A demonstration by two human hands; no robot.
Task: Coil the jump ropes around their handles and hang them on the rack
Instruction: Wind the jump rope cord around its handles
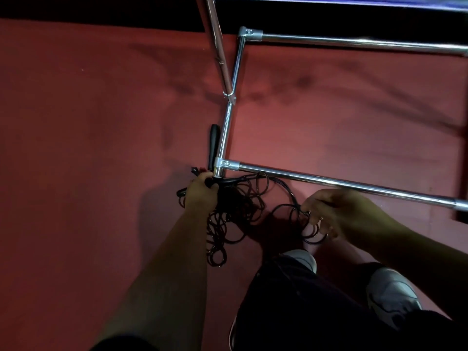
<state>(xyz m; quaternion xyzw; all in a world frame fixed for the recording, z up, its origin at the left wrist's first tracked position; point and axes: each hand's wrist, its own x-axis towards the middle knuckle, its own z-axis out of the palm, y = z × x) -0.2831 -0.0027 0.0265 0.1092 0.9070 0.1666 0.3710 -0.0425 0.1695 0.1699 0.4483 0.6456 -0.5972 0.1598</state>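
Note:
A tangle of thin black jump rope point(235, 211) lies on the red floor by the near corner of the chrome rack point(329, 179). My left hand point(201, 192) grips black handles at the top of the tangle, right at the rack's corner joint. Another black handle point(214, 145) lies along the rack's side bar beyond that hand. My right hand point(336, 211) pinches loops of the rope at the tangle's right end, close to the floor.
The rack's base bars frame a rectangle on the red carpet, with an upright chrome pole point(217, 46) rising from the side bar. My dark trousers and white shoes point(390, 297) are at the bottom right. A dark wall base runs along the top.

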